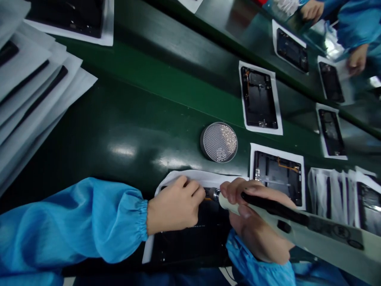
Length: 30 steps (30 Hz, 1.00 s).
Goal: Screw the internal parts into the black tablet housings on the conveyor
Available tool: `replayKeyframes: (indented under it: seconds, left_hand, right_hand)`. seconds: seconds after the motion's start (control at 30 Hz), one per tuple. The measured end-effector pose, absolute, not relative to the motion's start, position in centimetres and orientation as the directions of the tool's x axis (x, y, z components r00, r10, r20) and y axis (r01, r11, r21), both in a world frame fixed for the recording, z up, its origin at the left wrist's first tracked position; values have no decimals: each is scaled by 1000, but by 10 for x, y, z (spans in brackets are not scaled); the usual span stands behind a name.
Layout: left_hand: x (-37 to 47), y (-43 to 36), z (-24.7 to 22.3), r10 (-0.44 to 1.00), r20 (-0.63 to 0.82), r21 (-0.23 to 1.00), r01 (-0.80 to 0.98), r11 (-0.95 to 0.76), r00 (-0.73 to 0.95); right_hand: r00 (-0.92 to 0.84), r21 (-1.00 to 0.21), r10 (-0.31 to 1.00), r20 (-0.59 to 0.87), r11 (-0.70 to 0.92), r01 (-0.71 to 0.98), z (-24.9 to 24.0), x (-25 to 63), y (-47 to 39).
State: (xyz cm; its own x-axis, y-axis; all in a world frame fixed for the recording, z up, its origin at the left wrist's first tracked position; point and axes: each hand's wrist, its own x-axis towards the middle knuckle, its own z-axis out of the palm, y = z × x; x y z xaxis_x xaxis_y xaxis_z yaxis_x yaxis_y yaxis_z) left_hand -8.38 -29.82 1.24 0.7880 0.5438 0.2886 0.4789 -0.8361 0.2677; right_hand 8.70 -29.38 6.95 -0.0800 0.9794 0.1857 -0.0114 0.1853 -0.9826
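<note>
In my right hand [256, 214] is a pale electric screwdriver [291, 222] with a black lever, its body reaching toward the lower right. The metal nose of the tool points left and meets the upper edge of a black tablet housing [190, 242], close to my left fingers. My left hand [178, 204] lies on that housing with its fingers curled; whatever they pinch is hidden. Under the housing is a white sheet [205, 174]. A round tray of small screws [219, 142] stands just beyond, the screws gathered on its right side.
Open tablet housings on white sheets [260, 97] [276, 176] lie to the right. White-wrapped stacks stand at left [38, 79] and right [333, 194]. A dark panel [68, 18] lies at upper left. Across the green bench [143, 115], a co-worker's hands [357, 59] and blue sleeves show.
</note>
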Motion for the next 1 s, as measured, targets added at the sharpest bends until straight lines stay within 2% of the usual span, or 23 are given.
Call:
replayKeyframes:
  seconds: [0.37, 0.57, 0.73, 1.0]
  left_hand:
    - [-83, -302, 11, 576, 281, 290, 504, -813, 768]
    - [-83, -303, 12, 570, 248, 289, 502, -815, 783]
    - [-83, -306, 17, 629, 222, 316, 555, -770, 746]
    - [-80, -313, 20, 652, 195, 299, 589, -751, 733]
  right_hand:
    - [-64, -988, 989, 135, 139, 68, 72, 88, -294]
    - [-95, -984, 982, 164, 170, 51, 73, 88, -295]
    - [-87, -975, 972, 219, 222, 26, 66, 87, -293]
    - [-109, -983, 977, 182, 185, 15, 69, 88, -294]
